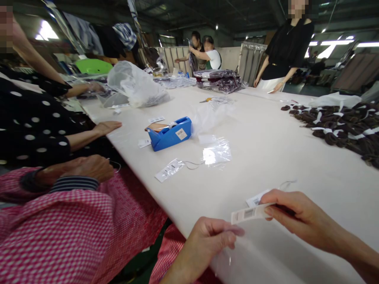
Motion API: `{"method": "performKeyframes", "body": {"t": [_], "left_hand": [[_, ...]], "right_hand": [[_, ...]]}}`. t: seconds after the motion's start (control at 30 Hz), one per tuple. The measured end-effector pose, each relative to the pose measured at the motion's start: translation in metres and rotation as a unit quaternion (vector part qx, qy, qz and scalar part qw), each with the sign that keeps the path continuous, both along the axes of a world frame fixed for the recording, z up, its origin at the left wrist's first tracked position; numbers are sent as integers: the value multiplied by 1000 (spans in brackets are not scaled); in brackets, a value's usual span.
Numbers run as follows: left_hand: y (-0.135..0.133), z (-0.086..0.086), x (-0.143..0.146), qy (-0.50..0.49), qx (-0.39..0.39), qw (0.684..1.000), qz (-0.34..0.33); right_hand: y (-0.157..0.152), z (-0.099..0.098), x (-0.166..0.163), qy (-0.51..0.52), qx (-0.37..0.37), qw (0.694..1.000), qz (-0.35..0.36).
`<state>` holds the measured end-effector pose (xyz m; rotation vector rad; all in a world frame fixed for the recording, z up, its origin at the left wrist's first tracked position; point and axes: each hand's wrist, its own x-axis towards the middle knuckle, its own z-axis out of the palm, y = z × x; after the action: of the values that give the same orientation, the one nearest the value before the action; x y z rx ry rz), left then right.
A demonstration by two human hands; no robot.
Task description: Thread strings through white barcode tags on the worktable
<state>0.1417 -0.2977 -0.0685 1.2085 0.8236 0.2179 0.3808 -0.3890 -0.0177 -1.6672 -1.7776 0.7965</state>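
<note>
My right hand [299, 215] pinches a white barcode label [250, 214] between thumb and fingers, above the table near its front edge. Just left of it, my left hand [209, 240] is closed on a clear plastic bag [229, 258], which is thin and hard to make out. The label's left end hangs just above my left fingertips. Partly hidden behind my right hand is a white hang tag [255, 200] with a string. Farther off, another hang tag [169, 170] lies with its string stretched towards a stack of small clear bags [217, 151].
A blue tape dispenser [171, 134] stands on the white table [254, 130]. Yellow-handled scissors [209, 99] lie beyond it. Brown bundles [340, 126] fill the right side. A co-worker in pink checks [74, 221] sits close at left; a person in black [287, 47] stands opposite.
</note>
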Motion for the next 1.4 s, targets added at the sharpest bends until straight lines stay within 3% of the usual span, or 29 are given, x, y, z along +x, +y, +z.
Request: {"method": "performKeyframes", "body": {"t": [0.33, 0.57, 0.9, 1.4], "left_hand": [[0, 5, 7, 17, -11, 1000, -14], [4, 5, 8, 31, -6, 999, 31], [6, 8, 10, 28, -5, 999, 22], [2, 4, 9, 6, -25, 1000, -11]], "right_hand": [[4, 1, 0, 10, -12, 1000, -7], [-1, 7, 18, -27, -8, 999, -28], [-4, 19, 27, -69, -40, 996, 41], [7, 19, 15, -72, -57, 994, 63]]}}
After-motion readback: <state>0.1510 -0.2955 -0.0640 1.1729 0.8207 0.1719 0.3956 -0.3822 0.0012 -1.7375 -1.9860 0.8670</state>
